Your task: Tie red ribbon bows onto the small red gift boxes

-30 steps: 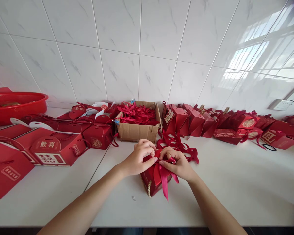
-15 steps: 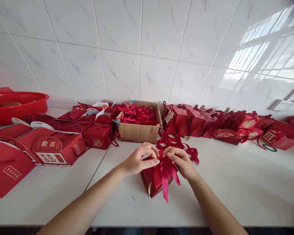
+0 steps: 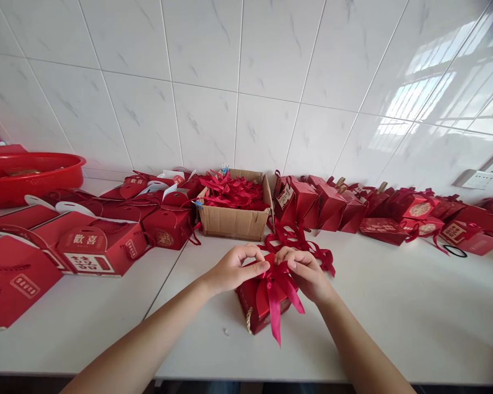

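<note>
A small red gift box (image 3: 252, 306) with a gold twisted cord on its side stands on the white table in front of me. On its top sits a red ribbon bow (image 3: 276, 298), its two tails hanging down the near side. My left hand (image 3: 240, 268) pinches the bow's left loop between thumb and fingers. From the other side, my right hand (image 3: 306, 273) pinches the right loop. The fingers partly cover the knot. Behind the box, more red ribbon (image 3: 324, 257) lies in loose loops on the table.
A cardboard box (image 3: 234, 221) full of red ribbons stands by the tiled wall. Red gift boxes (image 3: 102, 249) crowd the left, near a red basin (image 3: 33, 180). More red boxes (image 3: 306, 202) line the wall to the right, with a black ring (image 3: 455, 250) near a power strip (image 3: 479, 179).
Both hands have shifted very slightly at the bow, and its loops look a little more spread. The view has moved a bit; the gift box stays in place.
</note>
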Demonstrator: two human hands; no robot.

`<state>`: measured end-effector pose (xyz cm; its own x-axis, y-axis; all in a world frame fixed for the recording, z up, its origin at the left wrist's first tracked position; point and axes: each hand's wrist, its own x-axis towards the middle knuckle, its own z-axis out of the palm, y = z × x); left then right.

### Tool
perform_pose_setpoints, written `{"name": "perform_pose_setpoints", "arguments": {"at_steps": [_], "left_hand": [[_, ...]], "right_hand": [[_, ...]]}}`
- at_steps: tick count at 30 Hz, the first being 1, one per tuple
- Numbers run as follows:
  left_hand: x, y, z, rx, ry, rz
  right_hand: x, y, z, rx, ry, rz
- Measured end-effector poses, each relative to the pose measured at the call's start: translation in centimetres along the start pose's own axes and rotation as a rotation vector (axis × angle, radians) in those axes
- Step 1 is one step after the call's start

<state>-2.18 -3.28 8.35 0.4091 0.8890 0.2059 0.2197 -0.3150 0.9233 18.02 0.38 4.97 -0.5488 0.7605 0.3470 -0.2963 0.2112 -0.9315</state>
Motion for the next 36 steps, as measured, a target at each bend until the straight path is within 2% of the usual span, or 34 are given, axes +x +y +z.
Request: {"name": "perform_pose_setpoints", "arguments": {"at_steps": [12, 24, 30, 36], "left_hand": [[-0.19, 0.15, 0.22, -0.26, -0.04, -0.103], [-0.23, 0.21, 0.12, -0.262, -0.042, -0.111], [-0.28, 0.17, 0.16, -0.282, -0.057, -0.109], [-0.16, 0.03, 0.21, -0.284, -0.057, -0.1]], "right_hand": [[0.0, 0.26, -0.12, 0.016, -0.012, -0.012], [-0.12, 0.44, 0.02, 0.18, -0.059, 0.063], [-0.03, 0.51, -0.19, 0.146, -0.082, -0.019], [0.03, 0.71, -0.23, 0.125, -0.07, -0.038]]}}
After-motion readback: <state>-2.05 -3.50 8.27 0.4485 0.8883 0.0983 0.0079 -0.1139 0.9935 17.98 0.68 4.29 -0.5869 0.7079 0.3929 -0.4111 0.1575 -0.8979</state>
